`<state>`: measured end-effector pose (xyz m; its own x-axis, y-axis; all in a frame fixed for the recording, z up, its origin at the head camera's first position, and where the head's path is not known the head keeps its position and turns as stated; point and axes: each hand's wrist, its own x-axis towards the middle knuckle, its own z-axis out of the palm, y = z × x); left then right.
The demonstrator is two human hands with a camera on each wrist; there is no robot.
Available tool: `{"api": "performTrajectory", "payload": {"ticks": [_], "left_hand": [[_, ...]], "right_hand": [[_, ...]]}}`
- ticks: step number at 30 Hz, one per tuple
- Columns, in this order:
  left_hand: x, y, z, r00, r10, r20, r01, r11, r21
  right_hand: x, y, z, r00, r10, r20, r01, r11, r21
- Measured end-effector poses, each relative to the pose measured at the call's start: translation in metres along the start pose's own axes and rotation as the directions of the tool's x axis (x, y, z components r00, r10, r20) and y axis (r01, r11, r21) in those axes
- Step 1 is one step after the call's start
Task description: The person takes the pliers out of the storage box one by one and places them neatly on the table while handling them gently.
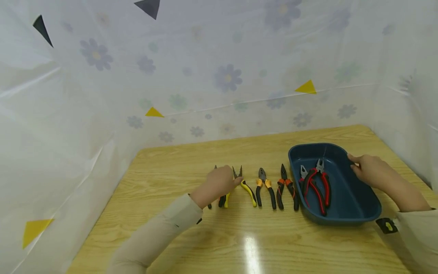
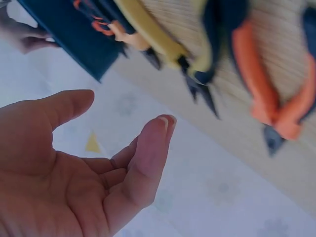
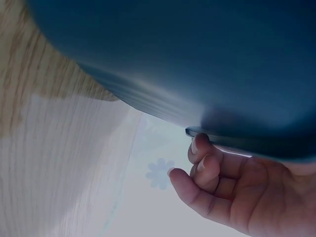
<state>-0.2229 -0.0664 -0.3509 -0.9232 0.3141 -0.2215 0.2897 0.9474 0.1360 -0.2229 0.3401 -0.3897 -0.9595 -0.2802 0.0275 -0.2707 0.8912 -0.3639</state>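
My left hand [image 1: 219, 183] hovers over the row of pliers, fingers loosely bent and holding nothing. Closest to it are long-nose pliers with yellow and black handles [image 1: 249, 193]. The left wrist view also shows pliers with orange and black handles [image 2: 252, 64], largely covered by the hand in the head view. At the right, my right hand [image 1: 371, 171] grips the rim of a dark blue plastic bin [image 1: 356, 203]. Two red-and-black-handled pliers [image 1: 318, 186] lie inside that bin, partly overlapping.
Between left hand and bin lie pliers with yellow-orange and black handles [image 1: 269, 187] and long-nose pliers with orange and black handles [image 1: 280, 186]. All rest on a wood-grain table [image 1: 164, 236]. Flower-patterned plastic sheeting [image 1: 205, 76] surrounds its back and sides.
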Motion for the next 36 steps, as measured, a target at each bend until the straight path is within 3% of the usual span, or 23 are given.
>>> {"api": "performTrajectory", "payload": {"ticks": [5,9,13,19,24,27,29,33,36], "left_hand": [[-0.001,0.031,-0.005,0.994,0.072,-0.079,-0.070,0.997,0.028],[-0.002,0.053,-0.004,0.977,0.169,-0.131,-0.165,0.985,0.041],[0.000,0.072,-0.002,0.939,0.282,-0.198,-0.275,0.960,0.061],[0.006,0.102,0.005,0.891,0.371,-0.263,-0.338,0.927,0.163],[0.013,0.125,0.011,0.875,0.407,-0.260,-0.373,0.912,0.172],[0.018,0.136,0.018,0.874,0.413,-0.257,-0.390,0.911,0.137],[0.021,0.142,0.021,0.879,0.405,-0.251,-0.402,0.913,0.066],[0.028,0.156,0.027,0.875,0.411,-0.258,-0.405,0.911,0.079],[0.032,0.166,0.032,0.864,0.428,-0.265,-0.391,0.902,0.180]], "right_hand": [[0.000,0.000,0.000,1.000,-0.005,-0.010,0.005,1.000,-0.006],[0.000,0.000,0.001,1.000,-0.012,-0.015,0.012,1.000,-0.017],[0.000,0.000,0.001,1.000,-0.010,-0.014,0.010,1.000,-0.013],[-0.001,0.000,0.002,1.000,-0.013,-0.016,0.013,1.000,-0.017],[-0.001,0.001,0.002,0.999,-0.023,-0.026,0.023,0.999,-0.025],[-0.002,0.001,0.001,1.000,-0.022,-0.022,0.022,1.000,-0.023],[-0.003,0.001,0.001,1.000,-0.021,-0.021,0.020,1.000,-0.023],[-0.004,0.002,0.002,1.000,-0.004,-0.022,0.004,1.000,-0.028],[-0.004,0.003,0.002,1.000,-0.003,-0.024,0.002,1.000,-0.031]]}}
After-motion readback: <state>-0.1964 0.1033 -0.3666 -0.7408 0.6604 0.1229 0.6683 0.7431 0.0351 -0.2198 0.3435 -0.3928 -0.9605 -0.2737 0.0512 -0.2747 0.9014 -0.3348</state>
